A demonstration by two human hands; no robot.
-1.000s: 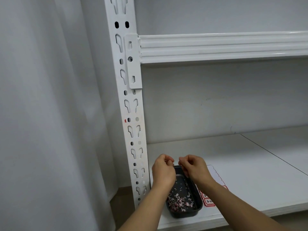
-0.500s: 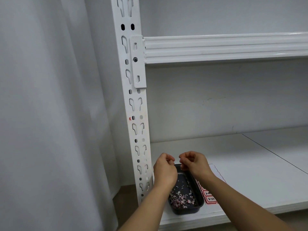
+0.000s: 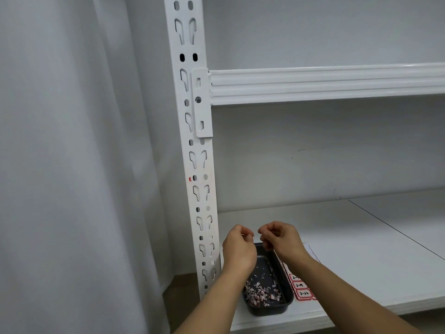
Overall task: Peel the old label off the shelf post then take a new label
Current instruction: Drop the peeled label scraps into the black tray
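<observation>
**Both hands over the scrap tray, a red fleck left on the post**

The left hand and right hand hang side by side above the far end of the black tray, fingers curled with the tips pinched together. Whether either pinches a scrap of label is too small to tell. Held there, they are probably rubbing sticky bits off so these drop into the tray and not onto the shelf board.

The tray sits at the near edge of the shelf board, at about 5 o'clock from the foot of the shelf post. Its near end holds a heap of pink and white label shreds; the far end is almost bare.

On the post, at roughly 11 o'clock from the hands, only a small red remnant of old label shows beside a hole, so peeling looks nearly done.

The sheet of new labels, red-bordered with handwritten numbers, lies flat just beside the tray at its 3 o'clock, partly under the right forearm and not taken yet.
</observation>
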